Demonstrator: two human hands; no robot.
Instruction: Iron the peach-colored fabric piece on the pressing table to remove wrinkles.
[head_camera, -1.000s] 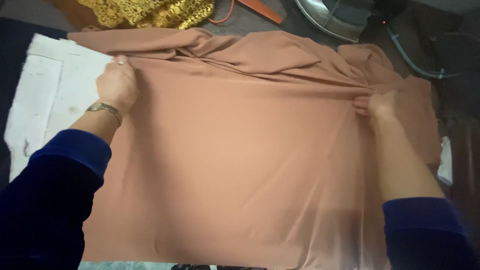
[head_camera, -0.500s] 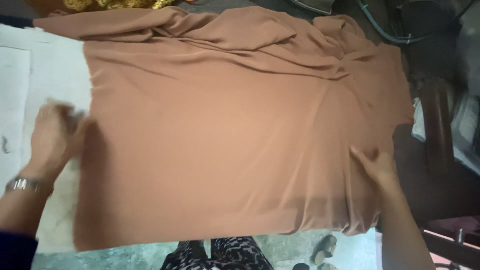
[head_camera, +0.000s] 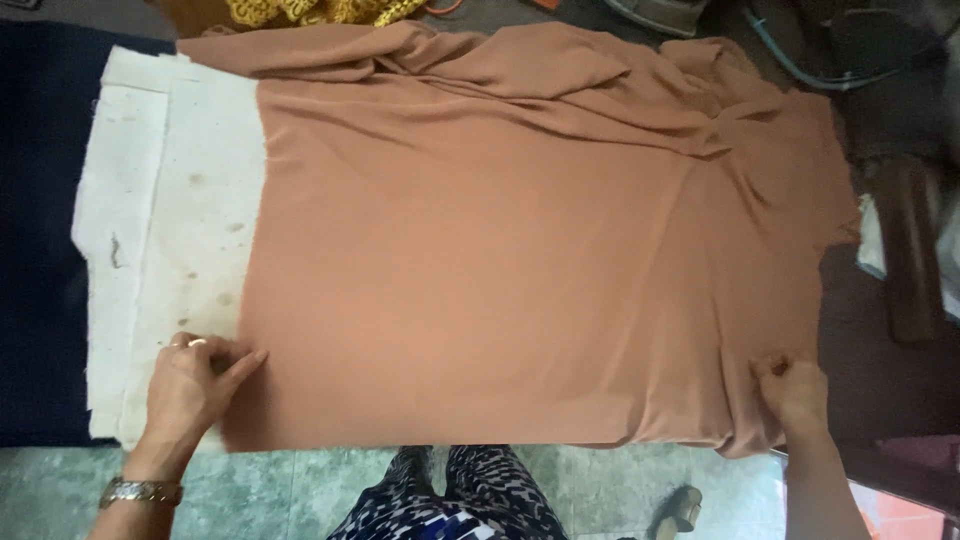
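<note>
At the far left of the frame I see a dark navy cloth (head_camera: 40, 240) under everything, matte and flat. On it lies one off-white padded sheet (head_camera: 170, 230), rough-edged, with a few brownish stains near its lower middle.

My left hand (head_camera: 190, 385) sits in the lower left, palm down, fingers held close together and pointing right, the fingertips touching the lower left corner of the fabric; whether it pinches the edge or only presses on it I cannot tell. One metal wristwatch (head_camera: 140, 491) circles that wrist.

The one terracotta-brown fabric (head_camera: 520, 280) fills the centre of the frame, from the padded sheet to the right side. It is thin, smooth and slightly glossy, roughly rectangular, lying flat over its lower two thirds. Along the upper edge it bunches into long soft folds, and at the upper right it gathers into a crumpled mass.

At the top left of centre, one piece of yellow lace (head_camera: 310, 10) peeks in, open-worked and knobbly.

Below centre I see patterned blue-and-white trousers (head_camera: 450, 495) above a greenish tiled floor (head_camera: 290, 490).

My right hand (head_camera: 795, 390) is in the lower right, fingers curled together, pinching a small tuck of the fabric near its lower right corner, where wrinkles radiate. At the right edge stands a dark wooden piece (head_camera: 905, 250), elongated and smooth.
</note>
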